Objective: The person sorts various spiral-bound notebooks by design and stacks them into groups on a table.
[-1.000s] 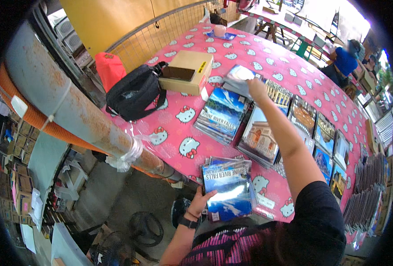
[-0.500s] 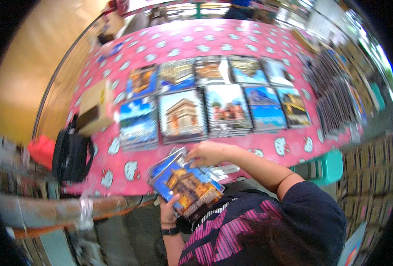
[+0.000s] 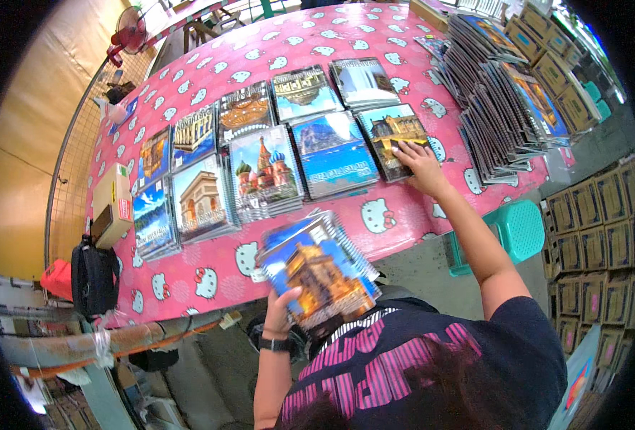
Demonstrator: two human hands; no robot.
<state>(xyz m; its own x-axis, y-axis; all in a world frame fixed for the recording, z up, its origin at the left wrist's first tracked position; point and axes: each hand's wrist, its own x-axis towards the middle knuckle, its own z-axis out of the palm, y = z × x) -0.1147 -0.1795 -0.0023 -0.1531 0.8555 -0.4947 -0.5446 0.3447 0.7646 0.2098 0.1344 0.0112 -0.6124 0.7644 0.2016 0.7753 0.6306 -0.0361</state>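
My left hand [image 3: 280,314] grips a small stack of spiral notebooks [image 3: 317,276] against my body, thumb over the top cover. That cover shows a golden-lit building under a blue sky. My right hand [image 3: 419,161] reaches to the right end of the near row. Its fingers lie spread on the lower edge of a notebook with a stone building on its cover [image 3: 396,129]. Beside it lie a pile with a blue sea cover [image 3: 332,152], a pile with colourful domes [image 3: 265,168] and a pile with a stone arch [image 3: 200,195].
Tall heaps of spiral notebooks [image 3: 486,89] stand on the right of the pink patterned table [image 3: 289,36]. At the left are a cardboard box [image 3: 112,204] and a black bag [image 3: 95,279]. A teal stool [image 3: 521,231] and stacked cartons [image 3: 593,251] stand right of the table.
My right hand has left the held stack and gone right to the end notebook in the near row. The left hand keeps its stack. The view has shifted to the right.
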